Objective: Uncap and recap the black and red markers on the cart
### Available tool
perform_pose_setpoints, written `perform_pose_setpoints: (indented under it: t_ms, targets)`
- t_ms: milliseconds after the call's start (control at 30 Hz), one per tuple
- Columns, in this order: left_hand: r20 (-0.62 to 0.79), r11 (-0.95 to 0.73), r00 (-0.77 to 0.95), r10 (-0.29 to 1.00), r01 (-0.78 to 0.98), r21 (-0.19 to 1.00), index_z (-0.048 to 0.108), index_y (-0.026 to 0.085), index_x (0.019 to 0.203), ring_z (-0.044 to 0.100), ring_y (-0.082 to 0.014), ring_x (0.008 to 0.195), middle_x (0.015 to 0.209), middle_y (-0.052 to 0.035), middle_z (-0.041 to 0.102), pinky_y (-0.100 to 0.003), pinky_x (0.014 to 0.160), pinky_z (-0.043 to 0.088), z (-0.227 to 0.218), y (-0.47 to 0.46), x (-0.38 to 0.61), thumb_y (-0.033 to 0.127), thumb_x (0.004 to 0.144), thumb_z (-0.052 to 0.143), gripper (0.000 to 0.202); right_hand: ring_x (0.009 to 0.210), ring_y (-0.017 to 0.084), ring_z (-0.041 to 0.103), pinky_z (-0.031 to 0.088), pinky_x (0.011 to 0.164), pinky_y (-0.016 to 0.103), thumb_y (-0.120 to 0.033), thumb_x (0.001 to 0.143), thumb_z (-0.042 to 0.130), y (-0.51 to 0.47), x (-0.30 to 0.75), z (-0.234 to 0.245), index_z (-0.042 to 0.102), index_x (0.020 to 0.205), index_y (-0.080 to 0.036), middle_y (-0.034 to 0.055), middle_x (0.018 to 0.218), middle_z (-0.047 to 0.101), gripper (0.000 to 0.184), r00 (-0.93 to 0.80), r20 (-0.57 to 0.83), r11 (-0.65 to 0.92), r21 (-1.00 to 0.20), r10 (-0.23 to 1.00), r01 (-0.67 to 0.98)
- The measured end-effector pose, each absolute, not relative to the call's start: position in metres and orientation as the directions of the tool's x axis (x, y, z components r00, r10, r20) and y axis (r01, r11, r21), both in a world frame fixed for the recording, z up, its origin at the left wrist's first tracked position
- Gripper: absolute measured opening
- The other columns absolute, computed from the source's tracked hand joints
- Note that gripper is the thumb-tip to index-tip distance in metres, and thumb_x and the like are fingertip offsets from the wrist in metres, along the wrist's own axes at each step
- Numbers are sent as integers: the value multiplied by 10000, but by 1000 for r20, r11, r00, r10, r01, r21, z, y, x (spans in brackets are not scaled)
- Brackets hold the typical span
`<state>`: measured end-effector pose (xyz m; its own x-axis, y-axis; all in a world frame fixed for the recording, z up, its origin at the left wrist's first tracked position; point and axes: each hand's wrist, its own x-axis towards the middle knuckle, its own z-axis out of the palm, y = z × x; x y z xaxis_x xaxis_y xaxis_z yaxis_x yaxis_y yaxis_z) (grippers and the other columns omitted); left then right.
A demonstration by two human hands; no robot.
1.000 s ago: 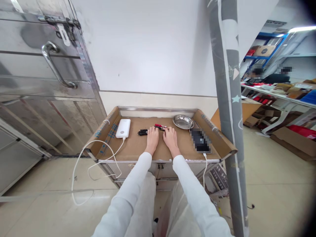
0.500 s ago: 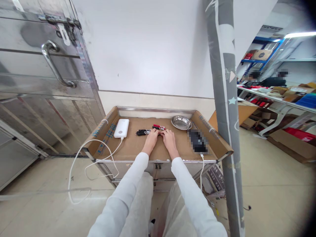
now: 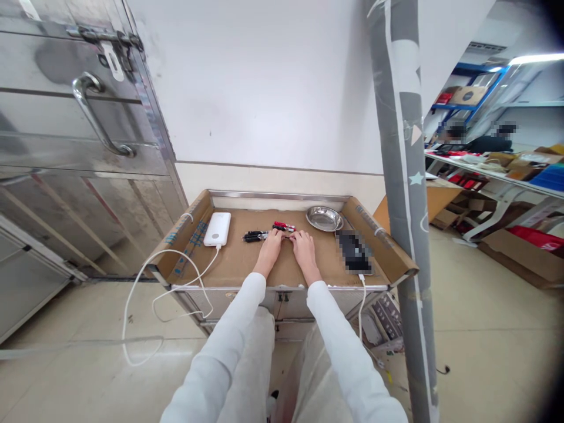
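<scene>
My left hand [image 3: 270, 247] is over the middle of the cardboard-lined top, fingers bent and closed. Facing it, my right hand [image 3: 304, 247] also has its fingers drawn together. A thin dark pen-like thing [image 3: 288, 237] shows between the fingertips of both hands; most of it is hidden. Several black pens [image 3: 254, 236] lie in a bunch just left of my left hand. Beyond the fingertips are red pens [image 3: 284, 225] with a dark one close by.
A white power bank [image 3: 217, 229] with a cable lies left. At the right are a round metal dish [image 3: 324, 218] and a blurred-out phone [image 3: 353, 252] with a cable. Cardboard side walls [image 3: 379, 238] edge the top. A grey wrapped pole [image 3: 403, 176] stands right of it.
My right hand has shifted very slightly right, so the small gap between the fingertips is a little wider. The pens, dish, power bank and phone stay where they were.
</scene>
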<state>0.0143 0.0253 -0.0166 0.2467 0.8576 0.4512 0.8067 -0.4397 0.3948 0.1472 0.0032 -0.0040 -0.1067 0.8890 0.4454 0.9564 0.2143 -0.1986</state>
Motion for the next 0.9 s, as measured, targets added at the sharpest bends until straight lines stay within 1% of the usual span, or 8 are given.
perform_pose_setpoints:
  t_ms: [100, 233, 367, 533, 633, 733, 833, 900]
  targets:
    - [453, -438, 249, 856, 815, 380, 590, 143, 983, 542, -174, 994, 1033, -83, 580, -324, 923, 438, -17, 25, 14, 139, 921, 430, 172, 938, 217, 518, 356, 815, 323, -216, 950, 400, 4, 147, -6, 623, 1006, -184, 92, 991, 615, 232, -112, 447, 228, -215, 888, 950]
    - [451, -451, 266, 852, 810, 374, 575, 157, 992, 544, -176, 992, 1032, -73, 579, -335, 928, 439, -14, 22, 14, 141, 924, 417, 173, 934, 208, 521, 384, 838, 314, -177, 937, 402, 7, 148, -9, 631, 995, -170, 95, 983, 612, 236, -135, 455, 288, -287, 881, 914]
    - [442, -494, 305, 843, 764, 414, 556, 168, 1005, 551, -173, 1016, 1043, -73, 587, -339, 932, 451, -11, 22, 14, 125, 923, 394, 187, 943, 206, 531, 414, 864, 325, -143, 921, 391, 12, 149, -14, 637, 997, -160, 102, 994, 609, 258, -146, 475, 344, -363, 868, 866]
    - [455, -533, 326, 829, 709, 462, 534, 173, 1057, 557, -165, 1072, 1085, -82, 608, -340, 944, 460, -9, 21, 16, 53, 898, 339, 279, 964, 201, 536, 425, 881, 332, -144, 910, 411, 15, 149, -17, 645, 1014, -170, 95, 1010, 615, 257, -179, 490, 402, -400, 853, 823]
    - [459, -479, 282, 843, 782, 399, 513, 153, 1145, 551, -178, 1113, 1158, -116, 591, -348, 957, 454, -8, 19, 18, 27, 871, 335, 350, 932, 199, 534, 425, 866, 319, -155, 916, 416, 12, 148, -14, 660, 953, -167, 90, 968, 608, 247, -145, 487, 366, -399, 861, 841]
    - [493, -455, 274, 826, 840, 297, 465, 139, 1262, 449, -207, 1269, 1319, -145, 515, -391, 1046, 378, -7, 18, 19, 31, 858, 349, 435, 925, 208, 527, 416, 859, 319, -175, 926, 419, 4, 148, -7, 660, 967, -163, 96, 966, 600, 245, -65, 514, 295, -380, 855, 877]
    - [489, -491, 336, 805, 840, 230, 445, 157, 1312, 352, -219, 1352, 1376, -122, 488, -423, 1104, 293, -7, 19, 20, 76, 884, 353, 445, 926, 206, 535, 410, 848, 312, -208, 945, 396, -2, 149, -1, 654, 1024, -167, 107, 1019, 606, 273, 13, 559, 253, -396, 829, 883]
    - [485, -499, 354, 799, 841, 208, 452, 168, 1308, 362, -221, 1341, 1352, -112, 511, -427, 1104, 278, -6, 18, 20, 119, 901, 374, 417, 928, 202, 549, 406, 842, 309, -224, 956, 369, -3, 150, 1, 656, 1032, -174, 107, 1031, 627, 300, 45, 576, 246, -417, 816, 875]
